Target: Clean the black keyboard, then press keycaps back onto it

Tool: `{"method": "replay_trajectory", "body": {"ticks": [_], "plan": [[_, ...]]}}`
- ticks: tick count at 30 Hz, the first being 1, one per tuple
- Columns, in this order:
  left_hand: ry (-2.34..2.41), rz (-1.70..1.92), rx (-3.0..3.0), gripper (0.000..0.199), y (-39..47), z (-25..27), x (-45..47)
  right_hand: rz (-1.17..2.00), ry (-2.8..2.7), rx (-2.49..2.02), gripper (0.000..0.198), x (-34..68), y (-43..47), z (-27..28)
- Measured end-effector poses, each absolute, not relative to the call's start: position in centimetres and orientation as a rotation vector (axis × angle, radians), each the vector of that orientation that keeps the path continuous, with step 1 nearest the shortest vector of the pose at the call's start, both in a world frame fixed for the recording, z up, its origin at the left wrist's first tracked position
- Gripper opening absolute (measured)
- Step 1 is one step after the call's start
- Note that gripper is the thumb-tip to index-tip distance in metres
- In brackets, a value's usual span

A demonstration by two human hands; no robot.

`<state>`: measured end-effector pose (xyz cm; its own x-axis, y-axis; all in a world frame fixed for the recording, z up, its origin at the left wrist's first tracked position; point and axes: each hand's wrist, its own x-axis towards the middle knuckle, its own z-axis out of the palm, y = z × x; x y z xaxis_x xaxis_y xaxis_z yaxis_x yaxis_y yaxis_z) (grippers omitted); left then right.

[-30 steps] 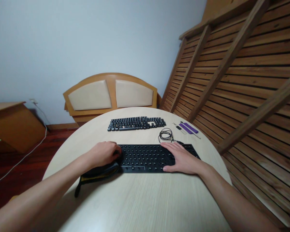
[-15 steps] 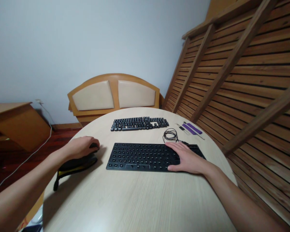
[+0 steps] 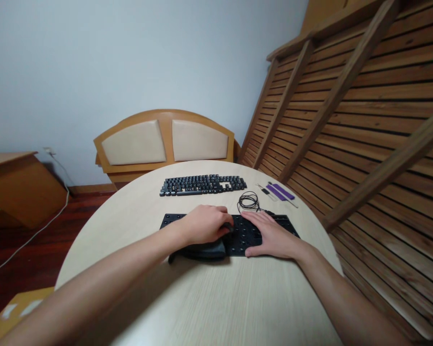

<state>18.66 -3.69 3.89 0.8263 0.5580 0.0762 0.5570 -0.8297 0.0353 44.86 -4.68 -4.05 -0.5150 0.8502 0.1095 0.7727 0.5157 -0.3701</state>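
Observation:
My left hand [image 3: 207, 223] is closed on a black, soft-looking cloth-like item [image 3: 207, 250] and holds it over the left and middle part of a black keyboard [image 3: 238, 246]. Part of this item shows dark between thumb and fingers; its exact kind is unclear. The keyboard lies flat on the table with its keycaps off and bare switches showing. Across its right part spans my right hand [image 3: 272, 235], fingers spread at the far edge and thumb at the near edge, gripping it in place. Both hands and the item hide much of the keyboard.
Loose keycaps [image 3: 198, 185] lie in keyboard layout at the back of the round table [image 3: 216, 307]. A coiled black cable [image 3: 248, 199] sits behind the keyboard. Purple strips [image 3: 280, 192] and small tools [image 3: 265, 191] lie at right. A slatted wooden frame [image 3: 364, 120] leans close on the right.
My left hand has swung right with the black item, from the table at left onto the keyboard. My right hand stays on the keyboard. The view has shifted slightly.

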Motion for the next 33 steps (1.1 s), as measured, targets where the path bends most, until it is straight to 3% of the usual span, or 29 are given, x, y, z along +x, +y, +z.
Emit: {"method": "replay_trajectory", "body": {"ticks": [8,14,21,33], "plan": [[0.843,0.113,3.110,0.018,-3.8,1.2,25.9,0.466,-2.487,-1.334,0.117,45.3,-4.7,-4.0],[0.755,-0.027,3.100,0.018,-3.6,1.5,25.2,0.426,-2.493,-1.423,0.106,45.4,-4.6,-4.2],[0.958,-0.118,3.036,0.016,-4.5,2.1,22.9,0.436,-2.494,-1.449,0.120,45.3,-4.7,-4.0],[1.278,-0.136,2.842,0.022,-5.4,1.8,21.9,0.461,-2.502,-1.440,0.115,45.0,-4.8,-3.6]]}}
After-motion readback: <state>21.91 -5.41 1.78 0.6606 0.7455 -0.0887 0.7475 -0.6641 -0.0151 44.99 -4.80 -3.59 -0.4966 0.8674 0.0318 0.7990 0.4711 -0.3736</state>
